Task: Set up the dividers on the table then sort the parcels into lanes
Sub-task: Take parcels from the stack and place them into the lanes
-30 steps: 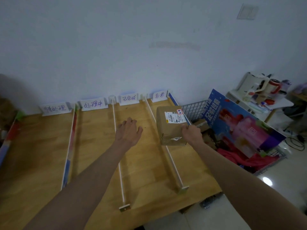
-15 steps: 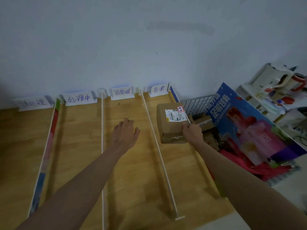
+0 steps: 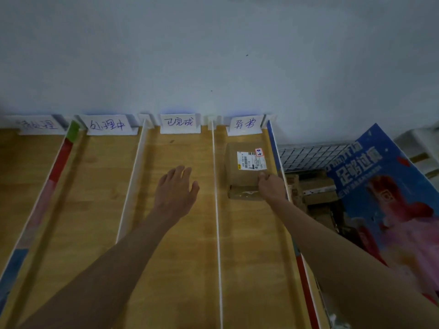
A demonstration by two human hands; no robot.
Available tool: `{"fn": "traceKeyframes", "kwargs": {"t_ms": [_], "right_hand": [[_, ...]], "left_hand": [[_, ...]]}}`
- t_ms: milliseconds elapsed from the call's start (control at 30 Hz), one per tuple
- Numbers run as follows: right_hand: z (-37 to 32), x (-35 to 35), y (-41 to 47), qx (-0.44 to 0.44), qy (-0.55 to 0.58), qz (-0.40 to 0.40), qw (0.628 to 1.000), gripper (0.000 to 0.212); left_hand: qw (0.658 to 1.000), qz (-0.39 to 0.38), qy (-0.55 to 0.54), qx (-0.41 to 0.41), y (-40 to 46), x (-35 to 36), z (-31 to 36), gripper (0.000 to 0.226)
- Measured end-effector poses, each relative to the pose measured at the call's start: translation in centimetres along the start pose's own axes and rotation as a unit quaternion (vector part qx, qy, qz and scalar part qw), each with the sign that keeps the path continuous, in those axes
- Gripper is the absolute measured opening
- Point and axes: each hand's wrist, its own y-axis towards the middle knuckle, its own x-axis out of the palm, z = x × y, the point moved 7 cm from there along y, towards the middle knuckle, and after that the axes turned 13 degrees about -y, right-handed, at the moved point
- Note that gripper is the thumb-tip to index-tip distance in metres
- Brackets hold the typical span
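Dim, bluish light; soft focus, edges bowed.

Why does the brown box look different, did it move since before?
Yes. The brown box was over the white divider a second ago; now it is right of it, in the rightmost lane, nearer the lane label, with the right hand on it.

Both bare arms reach forward. The left hand [image 3: 177, 187] hovers flat, fingers spread. The right hand [image 3: 270, 187] curls, fingers closed in a grip.
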Motion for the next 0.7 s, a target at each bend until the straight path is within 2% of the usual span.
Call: {"fn": "traceKeyframes", "kwargs": {"t_ms": [367,600,700], "right_hand": [[-3.1,4.1,8.0,-0.021,0.031,-0.023,0.999,0.051],[-5.4,5.2,9.3,-0.029,0.062,-0.044,0.997,0.049],[-5.9,3.9,7.8,-0.055,0.042,-0.024,0.997,0.047]], "left_hand": [[0.999,0.021,-0.017,-0.03,4.8,2.0,-1.7,0.051],[0.999,0.034,-0.006,-0.038,4.4,1.7,-3.5,0.049],[0.998,0.022,-0.015,-0.05,3.8,1.1,-3.6,0.05]]}}
